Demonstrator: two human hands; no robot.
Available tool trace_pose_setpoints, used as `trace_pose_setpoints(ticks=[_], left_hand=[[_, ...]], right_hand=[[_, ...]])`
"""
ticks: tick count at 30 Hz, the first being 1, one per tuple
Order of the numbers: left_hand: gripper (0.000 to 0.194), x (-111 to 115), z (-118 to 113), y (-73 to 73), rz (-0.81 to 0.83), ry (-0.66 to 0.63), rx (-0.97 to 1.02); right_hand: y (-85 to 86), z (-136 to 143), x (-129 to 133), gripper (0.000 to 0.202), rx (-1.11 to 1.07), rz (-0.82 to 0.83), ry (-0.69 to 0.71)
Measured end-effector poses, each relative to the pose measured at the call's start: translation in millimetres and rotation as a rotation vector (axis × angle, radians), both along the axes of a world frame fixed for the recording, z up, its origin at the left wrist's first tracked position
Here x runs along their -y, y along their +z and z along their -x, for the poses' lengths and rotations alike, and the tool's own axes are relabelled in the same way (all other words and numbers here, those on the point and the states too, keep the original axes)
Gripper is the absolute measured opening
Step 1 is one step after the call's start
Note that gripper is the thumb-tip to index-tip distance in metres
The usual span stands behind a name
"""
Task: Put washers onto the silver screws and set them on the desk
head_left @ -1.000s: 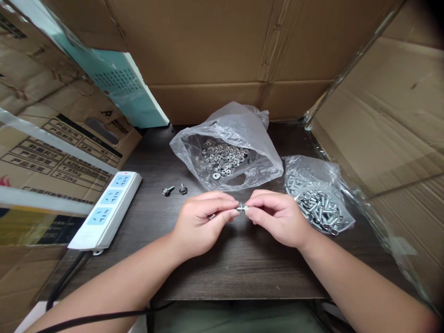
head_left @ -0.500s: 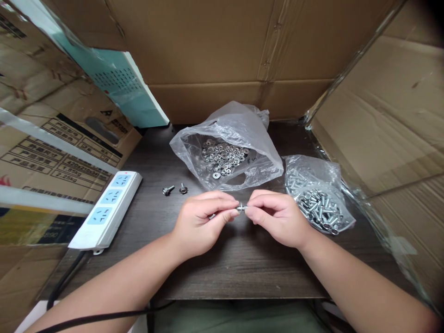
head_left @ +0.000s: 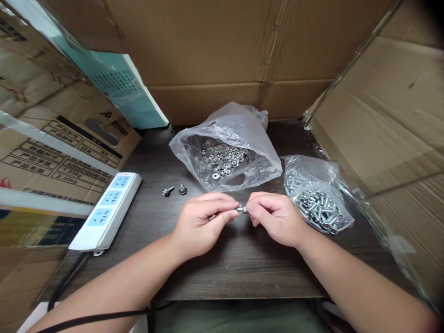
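A small silvery bolt [head_left: 244,209] with a washer [head_left: 242,209] around it is held level above the table, between my hands. My left hand [head_left: 205,222] pinches one end between thumb and fingertips, hiding that end. At the other end, the curled fingers of my right hand [head_left: 274,217] close on the bolt's head, partly covering it. To the left of my hands, two bolts with washers on them lie on the table: one on its side [head_left: 168,191], one standing head down [head_left: 182,189].
Behind my hands, an open plastic bag [head_left: 258,159] contains many loose washers [head_left: 225,157]. Another plastic bag [head_left: 312,169] full of bolts [head_left: 321,210] lies at the right. A white power strip [head_left: 114,203] is on the left. Cardboard walls [head_left: 215,46] enclose the dark table [head_left: 222,277].
The fingers of my right hand have curled and shifted slightly, showing more of the bolt's head. My left hand keeps its pinch in nearly the same place.
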State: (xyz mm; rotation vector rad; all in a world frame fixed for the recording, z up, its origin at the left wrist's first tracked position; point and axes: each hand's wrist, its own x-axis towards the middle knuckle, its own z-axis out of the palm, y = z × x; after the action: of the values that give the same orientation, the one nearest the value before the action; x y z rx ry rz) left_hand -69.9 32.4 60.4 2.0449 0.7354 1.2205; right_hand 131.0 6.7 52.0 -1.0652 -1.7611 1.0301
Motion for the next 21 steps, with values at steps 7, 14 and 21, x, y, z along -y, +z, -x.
trace_pose_setpoints(ticks=[7,14,21], left_hand=[[0.008,-0.1,0.8,1.5,0.007,0.016,0.007],[0.009,0.1,-0.1,0.9,-0.006,0.004,-0.003],[0.008,-1.3,1.5,-0.5,-0.028,0.015,-0.016]], right_hand=[[-4.0,1.0,2.6,0.024,-0.202,0.117,0.006],[2.0,1.6,-1.0,0.029,-0.029,-0.017,0.002],[-3.3,0.5,3.9,0.02,-0.214,0.141,0.02]])
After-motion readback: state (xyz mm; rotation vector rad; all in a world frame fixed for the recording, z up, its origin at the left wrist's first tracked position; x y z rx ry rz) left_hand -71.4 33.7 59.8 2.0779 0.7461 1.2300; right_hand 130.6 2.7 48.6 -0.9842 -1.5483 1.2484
